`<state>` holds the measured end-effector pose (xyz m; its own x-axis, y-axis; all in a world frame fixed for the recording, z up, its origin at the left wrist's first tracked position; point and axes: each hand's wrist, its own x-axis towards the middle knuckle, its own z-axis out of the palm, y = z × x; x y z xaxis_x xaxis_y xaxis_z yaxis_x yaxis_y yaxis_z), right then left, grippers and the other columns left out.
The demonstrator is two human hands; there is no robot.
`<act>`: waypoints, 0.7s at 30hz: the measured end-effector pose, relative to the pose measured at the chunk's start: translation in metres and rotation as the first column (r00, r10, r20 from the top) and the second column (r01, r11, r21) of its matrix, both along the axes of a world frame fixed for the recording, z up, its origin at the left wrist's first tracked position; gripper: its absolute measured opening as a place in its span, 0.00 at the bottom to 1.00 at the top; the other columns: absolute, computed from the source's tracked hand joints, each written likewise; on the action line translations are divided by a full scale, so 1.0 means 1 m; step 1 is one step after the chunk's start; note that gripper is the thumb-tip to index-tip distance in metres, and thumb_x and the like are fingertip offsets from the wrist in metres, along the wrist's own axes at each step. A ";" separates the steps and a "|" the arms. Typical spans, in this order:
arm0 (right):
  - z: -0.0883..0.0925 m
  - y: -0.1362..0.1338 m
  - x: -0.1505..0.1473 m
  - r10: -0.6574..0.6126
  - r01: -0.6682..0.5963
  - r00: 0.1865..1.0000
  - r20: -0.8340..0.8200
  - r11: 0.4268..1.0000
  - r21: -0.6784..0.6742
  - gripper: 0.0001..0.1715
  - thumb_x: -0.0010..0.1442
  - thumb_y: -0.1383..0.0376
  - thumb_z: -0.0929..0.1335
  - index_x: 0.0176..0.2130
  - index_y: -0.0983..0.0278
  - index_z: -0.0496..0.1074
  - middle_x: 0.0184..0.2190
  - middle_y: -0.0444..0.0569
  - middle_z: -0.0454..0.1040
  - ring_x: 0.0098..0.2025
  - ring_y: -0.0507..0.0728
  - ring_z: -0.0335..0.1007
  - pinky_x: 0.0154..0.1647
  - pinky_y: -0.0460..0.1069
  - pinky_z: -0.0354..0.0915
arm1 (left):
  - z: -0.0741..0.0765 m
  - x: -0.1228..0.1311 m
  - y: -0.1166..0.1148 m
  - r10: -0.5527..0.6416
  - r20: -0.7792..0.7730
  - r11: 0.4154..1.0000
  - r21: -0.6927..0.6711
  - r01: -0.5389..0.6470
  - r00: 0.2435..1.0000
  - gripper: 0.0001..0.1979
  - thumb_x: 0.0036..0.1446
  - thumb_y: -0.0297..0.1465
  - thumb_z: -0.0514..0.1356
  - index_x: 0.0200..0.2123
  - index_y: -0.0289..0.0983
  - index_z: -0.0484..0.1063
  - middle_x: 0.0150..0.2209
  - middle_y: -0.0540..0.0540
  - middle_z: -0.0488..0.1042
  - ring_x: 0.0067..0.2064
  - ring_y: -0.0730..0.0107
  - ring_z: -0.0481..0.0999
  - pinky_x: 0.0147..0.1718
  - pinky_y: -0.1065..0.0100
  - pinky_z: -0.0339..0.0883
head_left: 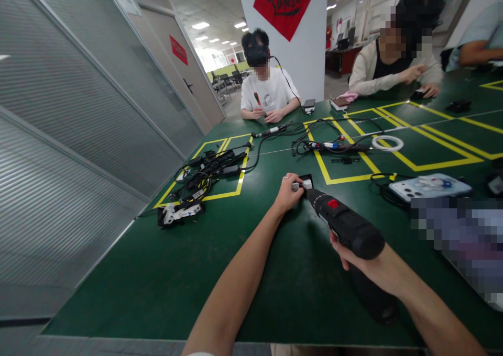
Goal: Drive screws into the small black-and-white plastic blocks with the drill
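My right hand (346,248) grips a black cordless drill (346,222) with a red switch on top. The drill slants away from me, and its chuck end reaches a small black-and-silver part (307,180) on the green table. At that same part my left hand (290,191) has its fingers closed around the near left side, a ring showing on one finger. The exact contact between the drill's tip and the part is too small to make out.
Tangled black cables and adapters (216,167) lie at left, beside a black tray with white scraps (178,213). A corded tool (334,146) and a white ring (387,143) are further off. At right rests a phone (430,186). Two people (271,91) sit across the table (157,282).
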<state>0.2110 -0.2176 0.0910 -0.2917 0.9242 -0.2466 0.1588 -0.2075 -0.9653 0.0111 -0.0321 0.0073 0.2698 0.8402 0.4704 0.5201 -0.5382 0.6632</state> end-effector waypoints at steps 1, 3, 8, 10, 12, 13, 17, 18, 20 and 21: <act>-0.001 0.001 0.000 -0.005 0.005 1.000 -0.008 1.000 -0.003 0.20 0.55 0.60 0.68 0.47 0.63 0.66 0.33 0.44 0.70 0.26 0.50 0.67 0.31 0.48 0.67 | 0.000 0.000 0.000 -0.002 0.001 1.000 0.000 0.002 1.000 0.09 0.47 0.22 0.58 0.34 0.37 0.69 0.41 0.45 0.67 0.46 0.64 0.67 0.48 0.61 0.61; -0.003 0.001 0.001 -0.019 0.019 1.000 -0.015 1.000 -0.008 0.23 0.54 0.59 0.69 0.49 0.63 0.64 0.32 0.43 0.69 0.25 0.51 0.67 0.30 0.49 0.67 | -0.001 0.000 0.001 -0.008 0.003 1.000 0.000 0.008 1.000 0.09 0.47 0.22 0.57 0.34 0.37 0.68 0.41 0.45 0.67 0.46 0.65 0.67 0.48 0.62 0.60; -0.004 0.002 0.002 -0.032 0.033 0.999 0.009 0.999 -0.011 0.22 0.54 0.59 0.68 0.48 0.63 0.64 0.29 0.42 0.70 0.25 0.52 0.68 0.31 0.49 0.67 | -0.002 0.000 0.002 -0.014 0.011 1.000 -0.002 0.014 1.000 0.09 0.47 0.22 0.57 0.34 0.37 0.68 0.41 0.45 0.67 0.46 0.65 0.66 0.49 0.62 0.60; -0.005 0.002 0.003 -0.015 0.015 1.000 0.007 1.000 -0.005 0.19 0.55 0.59 0.68 0.46 0.63 0.65 0.28 0.42 0.70 0.25 0.52 0.68 0.31 0.49 0.67 | -0.002 0.000 0.001 -0.017 0.015 1.000 -0.003 0.017 1.000 0.09 0.47 0.22 0.57 0.34 0.37 0.68 0.41 0.45 0.67 0.46 0.65 0.66 0.49 0.62 0.60; -0.006 0.002 0.004 -0.009 0.009 1.000 0.008 1.000 -0.003 0.19 0.55 0.59 0.68 0.45 0.63 0.66 0.28 0.42 0.70 0.25 0.52 0.68 0.32 0.50 0.67 | -0.002 0.000 0.001 -0.015 0.019 1.000 -0.006 0.016 1.000 0.09 0.47 0.21 0.57 0.34 0.37 0.68 0.41 0.45 0.67 0.46 0.65 0.66 0.49 0.62 0.60; -0.006 0.002 0.004 -0.012 0.012 1.000 0.010 1.000 -0.001 0.19 0.55 0.59 0.68 0.46 0.63 0.66 0.28 0.42 0.70 0.25 0.52 0.68 0.32 0.50 0.67 | -0.002 0.000 0.001 -0.014 0.021 1.000 -0.007 0.014 1.000 0.09 0.47 0.21 0.57 0.34 0.37 0.69 0.41 0.45 0.67 0.46 0.65 0.66 0.49 0.62 0.60; -0.008 0.003 0.005 -0.020 0.020 0.999 0.035 1.000 -0.005 0.24 0.54 0.58 0.68 0.49 0.63 0.64 0.29 0.43 0.71 0.25 0.52 0.68 0.31 0.49 0.66 | -0.002 0.000 0.002 -0.013 0.031 1.000 -0.019 0.013 0.999 0.07 0.49 0.23 0.57 0.33 0.37 0.69 0.41 0.45 0.67 0.46 0.65 0.66 0.49 0.62 0.59; -0.007 0.003 0.005 -0.021 0.022 0.999 0.045 1.000 -0.009 0.23 0.54 0.58 0.69 0.48 0.63 0.64 0.29 0.43 0.71 0.26 0.53 0.69 0.31 0.49 0.66 | -0.002 0.000 0.002 -0.012 0.035 1.000 -0.024 0.013 0.999 0.07 0.49 0.23 0.57 0.33 0.37 0.69 0.41 0.45 0.67 0.46 0.65 0.66 0.49 0.62 0.59; -0.005 0.003 0.004 -0.020 0.021 0.998 0.060 1.000 -0.016 0.21 0.54 0.58 0.68 0.46 0.63 0.65 0.28 0.43 0.71 0.26 0.52 0.69 0.31 0.49 0.66 | -0.002 0.000 0.002 -0.009 0.041 0.999 -0.033 0.010 0.999 0.06 0.50 0.24 0.57 0.33 0.37 0.69 0.41 0.45 0.67 0.46 0.65 0.66 0.49 0.62 0.59; -0.003 0.003 0.003 -0.020 0.021 0.998 0.063 1.000 -0.015 0.20 0.54 0.58 0.68 0.45 0.63 0.65 0.28 0.42 0.71 0.26 0.52 0.68 0.31 0.49 0.66 | -0.002 0.000 0.002 -0.007 0.044 0.999 -0.039 0.009 0.999 0.05 0.51 0.25 0.57 0.33 0.37 0.69 0.41 0.45 0.67 0.46 0.65 0.66 0.49 0.62 0.59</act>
